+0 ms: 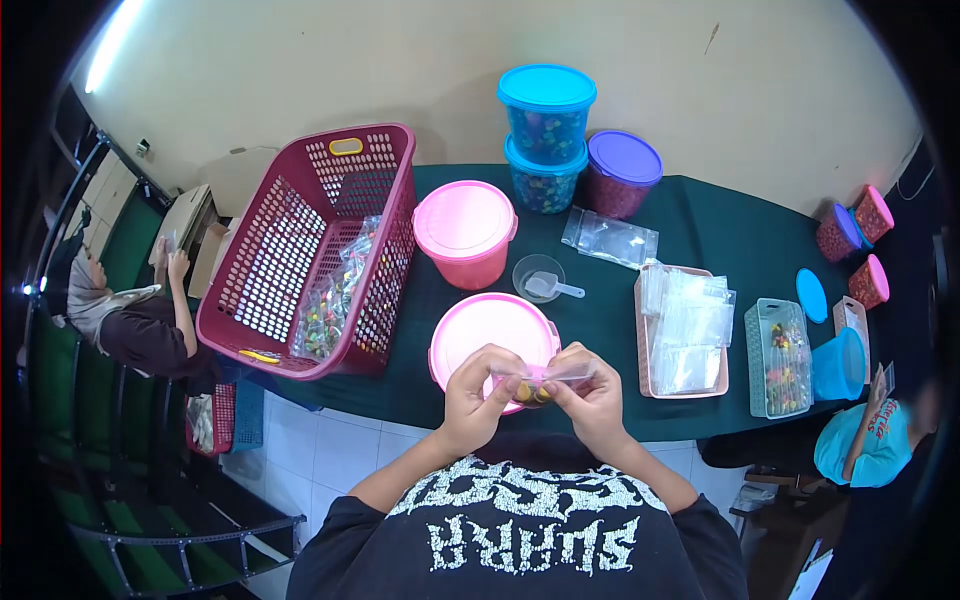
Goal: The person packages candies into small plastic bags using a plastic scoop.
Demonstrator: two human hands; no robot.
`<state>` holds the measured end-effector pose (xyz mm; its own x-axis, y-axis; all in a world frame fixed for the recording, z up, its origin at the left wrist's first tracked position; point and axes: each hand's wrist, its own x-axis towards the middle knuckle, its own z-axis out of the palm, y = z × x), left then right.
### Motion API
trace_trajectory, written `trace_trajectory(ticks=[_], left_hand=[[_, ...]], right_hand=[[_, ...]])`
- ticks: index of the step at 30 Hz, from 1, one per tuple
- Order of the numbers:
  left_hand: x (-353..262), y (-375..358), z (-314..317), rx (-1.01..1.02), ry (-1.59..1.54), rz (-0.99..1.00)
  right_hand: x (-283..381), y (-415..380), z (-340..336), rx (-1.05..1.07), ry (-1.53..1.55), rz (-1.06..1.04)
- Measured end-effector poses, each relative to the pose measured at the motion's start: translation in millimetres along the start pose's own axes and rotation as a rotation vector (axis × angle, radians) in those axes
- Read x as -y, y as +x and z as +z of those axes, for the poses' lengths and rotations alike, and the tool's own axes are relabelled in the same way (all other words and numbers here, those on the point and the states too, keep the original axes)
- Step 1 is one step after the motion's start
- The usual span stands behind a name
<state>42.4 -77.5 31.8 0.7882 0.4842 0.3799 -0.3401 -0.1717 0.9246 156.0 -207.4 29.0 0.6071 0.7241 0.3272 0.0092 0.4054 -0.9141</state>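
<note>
My left hand (480,390) and my right hand (592,395) pinch the top edge of a small clear plastic bag (536,391) between thumbs and fingers. Yellow and dark pieces show low in the bag; their kind is too small to make out. Just beyond the hands, partly covered by them, stands a pink lidded tub (490,335). Another pink lidded tub (465,225) is behind it. To the right of these lies a clear round dish (522,268) with a clear scoop (553,287) in it.
A maroon laundry basket (378,290) at left holds filled bags. Blue-lidded tubs (547,90) are stacked behind, beside a purple-lidded tub (625,165). A pink tray (645,375) of clear bags and a grey-green basket (757,385) stand right. People work at left (150,325) and right (865,445).
</note>
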Motion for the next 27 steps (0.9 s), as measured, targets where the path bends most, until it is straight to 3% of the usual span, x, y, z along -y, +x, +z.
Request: trace_trajectory(ticks=[4, 8, 10, 17, 19, 22, 27], left_hand=[[-2, 2, -3, -0.028, 0.228, 0.187], [-2, 1, -3, -0.003, 0.234, 0.188], [-2, -2, 1, -0.025, 0.108, 0.024], [-1, -5, 7, -0.015, 0.022, 0.033], [2, -5, 2, 0.017, 0.164, 0.145], [0, -7, 4, -0.032, 0.116, 0.029], [-2, -6, 8, -0.038, 0.19, 0.094]], right_hand=[[-6, -3, -3, 0.016, -0.007, -0.024], [-5, -6, -3, -0.011, -0.013, -0.022], [-9, -6, -5, -0.019, -0.034, -0.086], [-4, -7, -3, -0.037, -0.199, -0.255], [-7, -7, -2, -0.024, -0.123, -0.192], [-5, -5, -2, -0.003, -0.057, -0.095], [-4, -5, 0, 0.009, -0.101, -0.033]])
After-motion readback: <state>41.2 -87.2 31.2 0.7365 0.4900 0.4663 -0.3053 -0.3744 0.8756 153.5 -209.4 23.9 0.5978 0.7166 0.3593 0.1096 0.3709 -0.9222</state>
